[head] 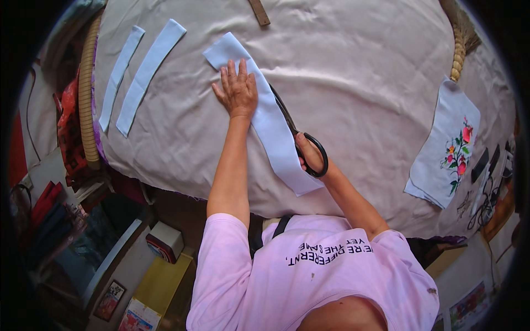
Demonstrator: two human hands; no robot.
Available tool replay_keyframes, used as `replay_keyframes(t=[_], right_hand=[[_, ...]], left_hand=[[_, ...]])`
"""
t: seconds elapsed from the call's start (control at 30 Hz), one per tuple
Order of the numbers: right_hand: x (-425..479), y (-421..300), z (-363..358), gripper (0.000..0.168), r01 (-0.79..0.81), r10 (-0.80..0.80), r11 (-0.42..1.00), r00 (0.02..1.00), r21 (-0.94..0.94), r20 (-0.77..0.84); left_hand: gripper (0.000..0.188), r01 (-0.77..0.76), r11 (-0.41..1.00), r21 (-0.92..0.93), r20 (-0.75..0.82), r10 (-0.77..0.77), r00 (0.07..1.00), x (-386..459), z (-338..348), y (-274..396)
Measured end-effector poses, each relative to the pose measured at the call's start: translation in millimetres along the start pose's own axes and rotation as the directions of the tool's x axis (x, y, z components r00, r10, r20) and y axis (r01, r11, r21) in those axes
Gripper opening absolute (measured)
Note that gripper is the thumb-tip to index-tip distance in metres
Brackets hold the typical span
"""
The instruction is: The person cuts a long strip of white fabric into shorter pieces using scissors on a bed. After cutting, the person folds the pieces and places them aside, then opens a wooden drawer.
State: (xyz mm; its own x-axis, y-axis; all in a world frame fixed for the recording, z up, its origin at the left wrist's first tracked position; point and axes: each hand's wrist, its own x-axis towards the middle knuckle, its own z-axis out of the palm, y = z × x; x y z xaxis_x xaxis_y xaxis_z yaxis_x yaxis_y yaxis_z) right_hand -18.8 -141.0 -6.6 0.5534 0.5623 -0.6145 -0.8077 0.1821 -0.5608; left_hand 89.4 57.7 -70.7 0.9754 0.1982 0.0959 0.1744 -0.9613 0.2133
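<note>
A wide strip of white cloth (pixel 271 124) lies slantwise on the table cover in front of me. My left hand (pixel 239 89) is pressed flat on its upper part, fingers apart, gripping nothing. My right hand (pixel 309 153) holds black-handled scissors (pixel 319 154) by the loops. Their dark blades run along the strip's right edge, pointing up and left; part of the blades is hidden by the cloth, so I cannot tell how far apart they are. Further left lie a narrower white strip (pixel 151 78) and a thin white strip (pixel 121 78), side by side.
A wooden ruler (pixel 259 12) lies at the top edge on the wrinkled beige cover (pixel 364 103). On the right is a white cloth with floral embroidery (pixel 447 153), touching a straw brush's braided handle (pixel 457 53). Small tools and cords (pixel 484 186) lie beyond. A rounded rim (pixel 88 91) borders the left.
</note>
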Motion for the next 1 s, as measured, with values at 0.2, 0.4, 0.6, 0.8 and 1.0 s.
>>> replay_keyframes(t=[0.2,0.4,0.6,0.8,1.0], right_hand=[[2.2,5.2,-2.3,0.044,0.020,-0.021,0.999,0.999,-0.033,-0.035],[5.6,8.4,-4.1,0.046,0.083,-0.088,0.993,0.994,-0.079,-0.059],[20.5,41.7,-17.7,0.049,0.105,-0.110,0.993,0.990,-0.062,-0.084],[19.3,39.6,-17.4,0.052,0.119,-0.124,0.991,0.989,-0.069,-0.076],[21.8,45.0,-19.4,0.053,0.132,-0.138,0.989,0.987,-0.069,-0.086]], left_hand=[[0.046,0.020,1.000,-0.006,0.044,-0.020,0.999,0.3,-7.6,4.5],[0.048,-0.026,0.999,0.037,0.076,0.023,0.997,11.1,-14.9,-0.9],[0.048,0.019,0.999,0.048,-0.006,-0.019,1.000,41.4,-9.9,-16.1],[0.070,0.326,0.938,-0.117,-0.109,-0.339,0.934,58.8,-17.8,-32.0],[0.064,0.481,0.867,-0.129,0.085,-0.474,0.876,75.9,-44.0,-26.0]])
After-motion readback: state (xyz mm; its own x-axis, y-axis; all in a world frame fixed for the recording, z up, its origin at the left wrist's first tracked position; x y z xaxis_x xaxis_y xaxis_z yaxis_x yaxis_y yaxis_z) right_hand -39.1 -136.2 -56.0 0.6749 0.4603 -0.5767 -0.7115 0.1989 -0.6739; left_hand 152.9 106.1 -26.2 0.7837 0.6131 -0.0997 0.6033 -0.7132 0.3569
